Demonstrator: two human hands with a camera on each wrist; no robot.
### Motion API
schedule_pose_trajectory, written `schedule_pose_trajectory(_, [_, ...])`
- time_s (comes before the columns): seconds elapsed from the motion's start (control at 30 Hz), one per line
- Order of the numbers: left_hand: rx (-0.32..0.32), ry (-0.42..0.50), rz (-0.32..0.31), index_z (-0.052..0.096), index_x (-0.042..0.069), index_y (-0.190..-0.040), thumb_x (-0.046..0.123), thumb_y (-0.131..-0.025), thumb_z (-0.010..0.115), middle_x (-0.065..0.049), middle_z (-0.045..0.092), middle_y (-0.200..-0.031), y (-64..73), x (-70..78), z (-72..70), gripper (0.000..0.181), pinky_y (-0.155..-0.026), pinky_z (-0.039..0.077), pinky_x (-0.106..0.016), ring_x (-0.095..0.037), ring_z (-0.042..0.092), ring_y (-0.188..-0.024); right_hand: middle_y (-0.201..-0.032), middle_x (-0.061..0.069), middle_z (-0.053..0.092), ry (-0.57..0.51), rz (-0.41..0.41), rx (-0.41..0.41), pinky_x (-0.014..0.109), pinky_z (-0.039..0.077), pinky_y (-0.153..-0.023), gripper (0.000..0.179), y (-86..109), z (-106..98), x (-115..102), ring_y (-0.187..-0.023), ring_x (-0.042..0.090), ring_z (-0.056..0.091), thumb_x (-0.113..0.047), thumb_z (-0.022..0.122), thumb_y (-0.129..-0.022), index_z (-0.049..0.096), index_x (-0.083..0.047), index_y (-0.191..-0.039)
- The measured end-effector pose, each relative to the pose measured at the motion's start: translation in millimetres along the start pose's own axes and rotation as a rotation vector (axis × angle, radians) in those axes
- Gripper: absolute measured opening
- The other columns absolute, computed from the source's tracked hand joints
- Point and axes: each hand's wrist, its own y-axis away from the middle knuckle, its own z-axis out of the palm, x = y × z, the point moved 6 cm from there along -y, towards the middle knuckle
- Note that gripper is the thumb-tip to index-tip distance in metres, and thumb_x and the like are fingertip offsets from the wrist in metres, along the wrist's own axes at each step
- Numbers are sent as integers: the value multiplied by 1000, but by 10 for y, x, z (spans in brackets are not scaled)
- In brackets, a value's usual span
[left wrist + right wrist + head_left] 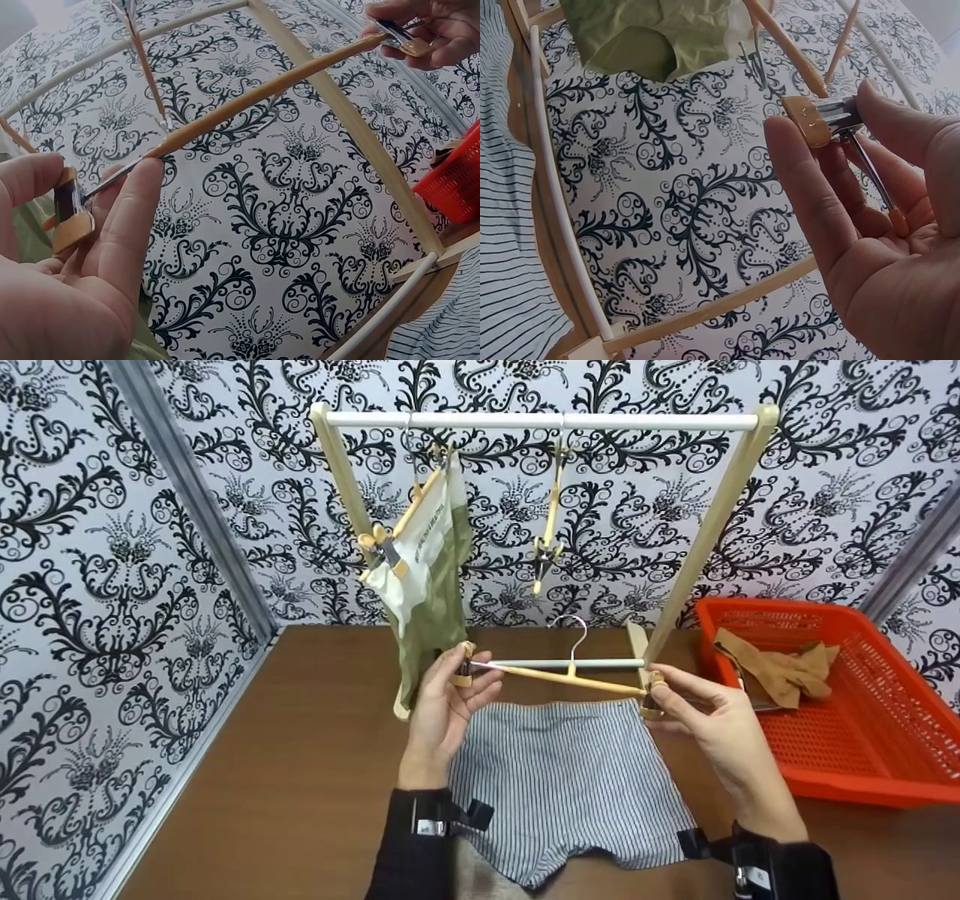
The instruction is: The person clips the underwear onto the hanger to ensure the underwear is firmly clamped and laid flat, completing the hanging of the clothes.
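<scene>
Hanger is in front of the rack; our left hand and right hand, half-closed, each pinch an end clip. Shorts before it look light, limp; we'd grip the waistband corners.

Three slim yellow wooden clip hangers: two on one pale wooden rack with white rods, one in front of it, between two bare hands, one left hand and one right hand. One olive-and-white garment hangs from the rack; one pair of blue-grey striped cloth shorts lies before it. Right of it: one red plastic basket, one brown cloth.
</scene>
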Motion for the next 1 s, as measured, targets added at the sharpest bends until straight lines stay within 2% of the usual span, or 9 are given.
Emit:
schedule_pose_trajectory(0.13, [35, 14, -5, 63, 7, -107, 16, -106, 51, -15, 69, -104, -15, -42, -20, 16, -77, 61, -37, -28, 75, -81, -110, 12, 74, -2, 5, -7, 43, 59, -78, 41, -21, 0, 39, -87, 29, 75, -2, 68, -96, 57, 12, -134])
schedule_pose_trajectory(0.27, [78, 68, -29, 63, 7, -107, 17, -106, 51, -13, 67, -101, -40, -99, -54, 16, -79, 60, -39, -27, 75, -80, -110, 14, 74, -10, 10, -29, 44, 59, -79, 42, -51, 17, 87, -89, 32, 74, -3, 68, -96, 56, 14, -133])
schedule_pose_trajectory(0.4, [114, 119, -50, 64, 7, -106, 18, -106, 51, -12, 65, -100, -62, -149, -105, 17, -80, 60, -40, -27, 75, -81, -111, 15, 73, -3, 17, -49, 43, 59, -79, 36, -77, 48, 145, -89, 30, 73, -3, 67, -97, 60, 10, -130])
schedule_pose_trajectory(0.57, [141, 97, -37, 63, 5, -106, 19, -105, 53, -13, 64, -99, -69, -162, -145, 17, -81, 60, -40, -28, 75, -82, -111, 15, 71, 8, 30, -54, 45, 59, -80, 34, -101, 51, 220, -86, 27, 73, -4, 67, -97, 63, 6, -129])
schedule_pose_trajectory(0.67, [147, -3, -20, 63, 5, -106, 18, -104, 53, -13, 66, -100, -67, -150, -150, 16, -85, 59, -41, -27, 75, -85, -110, 12, 72, 13, 33, -29, 43, 59, -80, 36, -118, 3, 255, -86, 26, 74, -6, 69, -96, 63, 6, -130])
schedule_pose_trajectory(0.83, [145, -262, 14, 66, 3, -108, 18, -102, 57, -9, 67, -102, -76, -117, -169, 18, -88, 57, -35, -20, 67, -87, -107, 8, 75, 39, 35, 76, 32, 60, -75, 38, -154, -110, 312, -81, 23, 75, -11, 74, -93, 67, 3, -128])
schedule_pose_trajectory(1.0, [160, -452, -16, 69, 7, -106, 19, -100, 61, 0, 64, -91, -89, -108, -225, 16, -84, 47, -35, -13, 59, -80, -104, 3, 75, 90, 47, 160, 26, 59, -72, 45, -175, -159, 362, -81, 14, 72, -15, 77, -92, 65, 6, -129])
